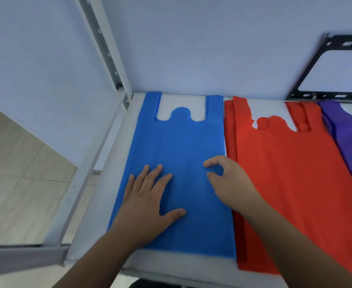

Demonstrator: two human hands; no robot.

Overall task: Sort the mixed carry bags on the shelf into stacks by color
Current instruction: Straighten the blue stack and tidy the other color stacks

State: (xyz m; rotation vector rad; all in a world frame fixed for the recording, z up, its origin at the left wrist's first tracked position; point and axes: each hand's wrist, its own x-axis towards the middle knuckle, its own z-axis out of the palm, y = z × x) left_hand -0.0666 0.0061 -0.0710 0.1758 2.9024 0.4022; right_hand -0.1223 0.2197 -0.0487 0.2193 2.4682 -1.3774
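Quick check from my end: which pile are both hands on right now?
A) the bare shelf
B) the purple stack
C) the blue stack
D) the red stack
C: the left hand lies flat, fingers spread, on the blue stack, and the right hand rests curled on it near its right edge, beside the red stack.

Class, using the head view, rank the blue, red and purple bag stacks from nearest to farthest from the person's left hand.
1. Blue stack: directly under the left hand, touching.
2. Red stack: next on the right, beyond the right hand.
3. Purple stack: far right edge.
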